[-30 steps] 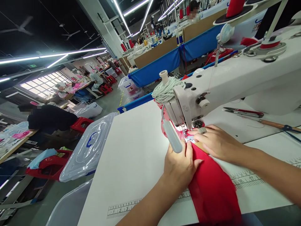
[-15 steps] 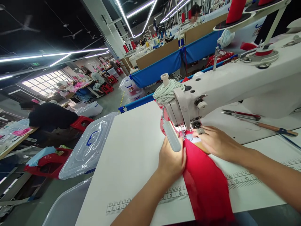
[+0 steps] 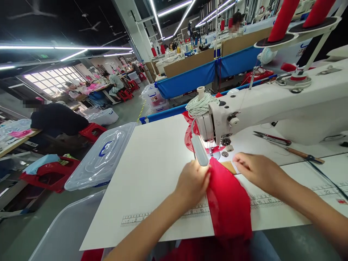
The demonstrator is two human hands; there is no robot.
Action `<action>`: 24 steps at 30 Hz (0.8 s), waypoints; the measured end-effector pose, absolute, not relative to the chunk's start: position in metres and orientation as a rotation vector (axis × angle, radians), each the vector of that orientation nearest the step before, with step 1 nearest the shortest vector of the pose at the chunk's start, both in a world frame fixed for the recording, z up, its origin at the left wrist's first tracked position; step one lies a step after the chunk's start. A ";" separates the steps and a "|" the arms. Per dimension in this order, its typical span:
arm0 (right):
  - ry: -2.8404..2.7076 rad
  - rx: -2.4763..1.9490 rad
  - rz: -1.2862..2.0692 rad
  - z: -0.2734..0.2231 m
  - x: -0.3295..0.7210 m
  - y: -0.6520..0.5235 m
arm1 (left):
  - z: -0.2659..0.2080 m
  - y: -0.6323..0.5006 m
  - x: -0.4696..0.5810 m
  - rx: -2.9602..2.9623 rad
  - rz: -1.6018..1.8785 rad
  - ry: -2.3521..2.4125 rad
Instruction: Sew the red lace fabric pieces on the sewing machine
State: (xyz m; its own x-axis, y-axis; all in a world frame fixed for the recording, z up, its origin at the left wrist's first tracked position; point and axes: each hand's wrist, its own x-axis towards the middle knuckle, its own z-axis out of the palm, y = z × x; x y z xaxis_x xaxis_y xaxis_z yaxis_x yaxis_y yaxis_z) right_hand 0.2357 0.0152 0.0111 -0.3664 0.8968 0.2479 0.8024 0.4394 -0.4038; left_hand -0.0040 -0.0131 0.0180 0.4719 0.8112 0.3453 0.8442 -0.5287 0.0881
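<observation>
A long piece of red fabric (image 3: 228,199) runs from the needle area of a white sewing machine (image 3: 252,108) down over the table's front edge. My left hand (image 3: 193,177) is closed on the fabric's left edge, just below the grey lamp (image 3: 199,150). Right of the fabric, my right hand (image 3: 252,167) is apart from it with fingers curled inward; whatever they may hold is hidden. Near those fingertips lies a tan, flat piece (image 3: 230,166) beside the needle plate. More red fabric (image 3: 189,137) spreads behind the needle.
Scissors with red handles (image 3: 272,137) and a wooden-handled tool (image 3: 304,154) lie under the machine arm. A printed ruler (image 3: 136,219) runs along the white table (image 3: 146,163). At left are a clear lidded box (image 3: 99,159) and red stools (image 3: 51,174). Other people sit farther off.
My right hand has drawn back from the needle area, its fingers curling. My left hand has come slightly nearer to me with the red fabric. The head view has shifted a little.
</observation>
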 end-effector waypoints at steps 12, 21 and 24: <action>-1.759 -1.521 0.907 -0.009 0.227 -0.053 | 0.007 -0.059 0.032 -2.709 -0.487 -1.633; -1.448 -1.418 1.051 -0.002 0.214 -0.055 | 0.013 -0.072 0.041 -2.717 -0.726 -1.781; -1.287 -1.396 1.026 0.005 0.201 -0.059 | 0.018 -0.071 0.047 -2.872 -0.792 -1.856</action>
State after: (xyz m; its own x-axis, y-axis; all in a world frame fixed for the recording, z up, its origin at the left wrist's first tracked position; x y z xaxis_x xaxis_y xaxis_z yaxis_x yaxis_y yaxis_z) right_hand 0.2010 -0.0586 0.0051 0.0965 0.9952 0.0187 0.2037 -0.0014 -0.9790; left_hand 0.0474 -0.0715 0.0177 0.3610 0.9175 0.1668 0.7550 -0.3926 0.5252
